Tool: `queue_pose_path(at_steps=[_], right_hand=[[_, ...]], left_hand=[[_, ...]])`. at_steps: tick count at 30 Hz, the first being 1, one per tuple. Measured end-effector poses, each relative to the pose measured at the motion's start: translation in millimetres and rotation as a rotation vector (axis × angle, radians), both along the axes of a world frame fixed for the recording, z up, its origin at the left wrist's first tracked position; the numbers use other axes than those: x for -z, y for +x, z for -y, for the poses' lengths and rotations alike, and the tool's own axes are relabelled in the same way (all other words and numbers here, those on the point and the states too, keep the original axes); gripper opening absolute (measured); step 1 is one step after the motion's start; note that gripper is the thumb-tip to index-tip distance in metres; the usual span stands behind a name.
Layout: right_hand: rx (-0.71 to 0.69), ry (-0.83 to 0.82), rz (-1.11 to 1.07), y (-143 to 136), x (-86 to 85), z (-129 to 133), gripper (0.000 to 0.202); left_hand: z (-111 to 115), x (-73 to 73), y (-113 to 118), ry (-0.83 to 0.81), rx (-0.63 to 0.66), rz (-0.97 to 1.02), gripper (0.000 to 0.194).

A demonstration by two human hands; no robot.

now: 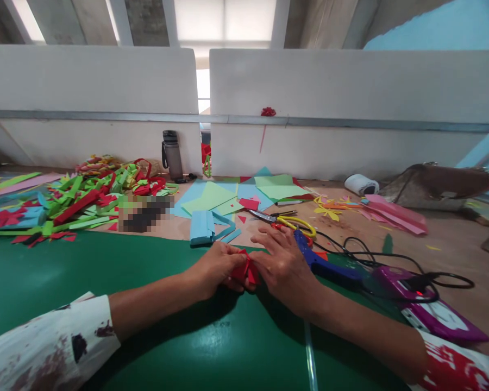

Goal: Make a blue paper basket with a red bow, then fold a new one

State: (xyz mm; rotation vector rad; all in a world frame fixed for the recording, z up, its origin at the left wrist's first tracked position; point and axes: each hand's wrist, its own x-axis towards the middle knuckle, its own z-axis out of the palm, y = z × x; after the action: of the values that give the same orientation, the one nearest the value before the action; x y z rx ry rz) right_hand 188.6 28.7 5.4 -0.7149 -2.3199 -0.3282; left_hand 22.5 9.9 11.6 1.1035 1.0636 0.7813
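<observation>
A small piece of folded red paper (250, 271) is between my two hands, above the green mat (204, 347). My left hand (215, 269) pinches it from the left with the fingers closed. From the right, my right hand (283, 266) presses thumb and index finger against the paper, its other fingers spread upward. Just beyond them lie scissors (297, 224) with yellow and red handles. A blue glue gun (330, 269) rests right beside my right hand. Behind my left hand stands a small light-blue paper bag (202, 228). My fingers hide part of the red paper.
Green and red paper strips (85, 201) are heaped at the left. Paper sheets (209, 196) lie at the back, near a grey bottle (171, 155). A purple power strip (436, 309) with black cables sits right. A clear glue stick (310, 358) lies in front.
</observation>
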Motion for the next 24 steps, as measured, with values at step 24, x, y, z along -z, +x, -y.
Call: queue_pose_path(at_steps=[24], right_hand=[[-0.011, 0.328, 0.165, 1.4, -5.0, 5.8, 0.023]], left_hand=[[0.7, -1.6, -2.6, 0.032, -0.015, 0.017, 0.018]])
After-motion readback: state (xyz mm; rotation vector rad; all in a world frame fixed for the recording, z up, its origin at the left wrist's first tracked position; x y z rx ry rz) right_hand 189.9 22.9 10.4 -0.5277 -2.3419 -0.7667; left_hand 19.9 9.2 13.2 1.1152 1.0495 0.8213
